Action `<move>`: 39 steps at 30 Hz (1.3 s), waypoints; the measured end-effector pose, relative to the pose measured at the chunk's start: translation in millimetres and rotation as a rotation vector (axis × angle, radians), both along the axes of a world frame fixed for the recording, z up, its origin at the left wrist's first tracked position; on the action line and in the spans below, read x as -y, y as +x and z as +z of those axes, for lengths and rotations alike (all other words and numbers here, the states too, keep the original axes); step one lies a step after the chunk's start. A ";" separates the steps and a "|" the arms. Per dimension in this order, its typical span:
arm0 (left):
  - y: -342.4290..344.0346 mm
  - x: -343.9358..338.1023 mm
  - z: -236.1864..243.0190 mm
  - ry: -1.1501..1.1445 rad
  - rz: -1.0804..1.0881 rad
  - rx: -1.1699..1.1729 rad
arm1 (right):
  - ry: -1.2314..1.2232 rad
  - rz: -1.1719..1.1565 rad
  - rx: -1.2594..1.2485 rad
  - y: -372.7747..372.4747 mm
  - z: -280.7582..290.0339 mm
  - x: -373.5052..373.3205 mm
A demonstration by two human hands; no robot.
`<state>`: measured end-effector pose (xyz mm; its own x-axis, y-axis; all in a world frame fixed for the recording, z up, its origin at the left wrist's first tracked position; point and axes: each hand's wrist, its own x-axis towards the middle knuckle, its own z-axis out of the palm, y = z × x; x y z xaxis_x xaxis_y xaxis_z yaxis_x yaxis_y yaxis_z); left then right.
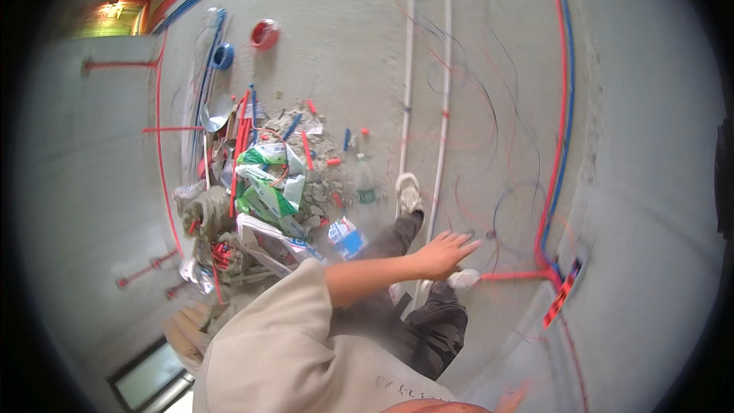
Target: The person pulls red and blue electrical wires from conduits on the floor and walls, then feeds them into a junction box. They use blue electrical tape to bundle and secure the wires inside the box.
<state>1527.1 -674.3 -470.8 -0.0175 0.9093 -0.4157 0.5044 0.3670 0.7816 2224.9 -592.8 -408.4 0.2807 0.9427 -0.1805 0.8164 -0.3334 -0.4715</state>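
My left hand (pixel 447 256) is held out over the floor in front of my body, fingers stretched and slightly apart, holding nothing. Below it show my legs in dark trousers and my light shoes; one shoe (pixel 409 193) stands by two long pale pipes (pixel 446 111) that run along the floor. At the lower edge, my right hand (pixel 511 399) is only partly in view and smeared by motion, so its fingers cannot be made out. Red conduit (pixel 508 276) lies on the floor just beyond my left hand.
Rubble, cut pipe pieces and green-white bags (pixel 271 206) are heaped to the left, beside a plastic bottle (pixel 365 181). Coils of red wire (pixel 264 34) and blue wire (pixel 222 56) lie farther off. Loose wires (pixel 514 118) curl across the floor. Red and blue conduits (pixel 567 99) follow the right wall.
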 end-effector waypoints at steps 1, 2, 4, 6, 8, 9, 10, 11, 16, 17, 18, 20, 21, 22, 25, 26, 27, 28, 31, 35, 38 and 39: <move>-25.0 23.0 2.0 -0.065 0.061 0.010 | -0.216 -0.249 -0.113 -57.6 -17.4 7.2; -55.1 41.3 7.3 -0.166 0.118 0.006 | -0.455 -0.467 -0.223 -122.6 -29.0 9.2; -125.7 91.5 16.5 -0.269 0.253 -0.019 | -0.792 -0.538 -0.292 -228.2 -34.1 11.9; -180.3 157.5 13.5 -0.349 0.449 -0.119 | -1.014 -0.367 -0.254 -321.1 -42.7 -12.3; -244.5 212.3 33.8 -0.425 0.650 -0.247 | -1.018 0.009 -0.268 -417.0 -57.9 -33.2; -269.6 237.0 51.0 -0.444 0.767 -0.323 | -0.963 0.217 -0.284 -469.0 -65.6 -41.0; -284.3 267.5 58.3 -0.403 0.922 -0.365 | -0.945 0.292 -0.329 -530.5 -58.5 -50.0; -297.0 293.4 62.8 -0.356 1.077 -0.407 | -0.925 0.366 -0.374 -591.8 -47.4 -60.6; -326.7 340.7 107.3 -0.496 1.355 -0.177 | -0.855 0.652 -0.415 -794.6 -4.4 -112.9; -327.0 338.1 103.2 -0.512 1.333 -0.144 | -0.827 0.689 -0.420 -824.8 0.0 -120.6; -328.2 330.2 106.4 -0.504 1.303 -0.116 | -0.817 0.700 -0.422 -857.4 5.5 -126.7; -325.8 313.7 115.9 -0.475 1.251 -0.061 | -0.825 0.749 -0.418 -915.4 0.2 -137.7; -323.5 306.6 118.1 -0.452 1.219 -0.026 | -0.830 0.764 -0.408 -939.9 -5.2 -142.7; -322.9 302.1 119.6 -0.463 1.226 -0.023 | -0.868 0.799 -0.443 -967.9 -15.6 -149.1; -360.6 288.4 109.4 -0.493 1.281 0.005 | -0.863 0.786 -0.382 -1064.0 -27.1 -142.9; -379.1 283.6 110.8 -0.517 1.340 0.032 | -0.892 0.832 -0.383 -1100.7 -32.9 -143.6; -394.3 280.7 106.6 -0.539 1.392 0.070 | -0.914 0.890 -0.374 -1136.1 -34.7 -142.8; -408.3 280.1 95.0 -0.504 1.508 0.074 | -0.936 0.953 -0.361 -1175.5 -34.9 -140.0; -447.8 292.7 87.2 -0.484 1.805 0.089 | -0.979 1.082 -0.304 -1280.6 -15.5 -116.4; -546.6 312.4 121.1 -0.400 1.992 0.215 | -0.980 1.396 -0.181 -1410.3 35.4 -58.3; -650.4 296.7 160.4 -0.077 2.118 0.520 | -0.937 1.898 -0.279 -1495.6 76.8 14.0; -677.0 291.4 159.8 0.089 2.142 0.769 | -0.842 2.146 -0.385 -1530.5 109.5 53.1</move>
<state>850.0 -965.6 -311.0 -0.5771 -0.2017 -0.7914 -0.7500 -0.2526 0.6113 694.4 -645.9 -298.9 -0.7718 -0.5459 -0.3262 0.0755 0.4306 -0.8994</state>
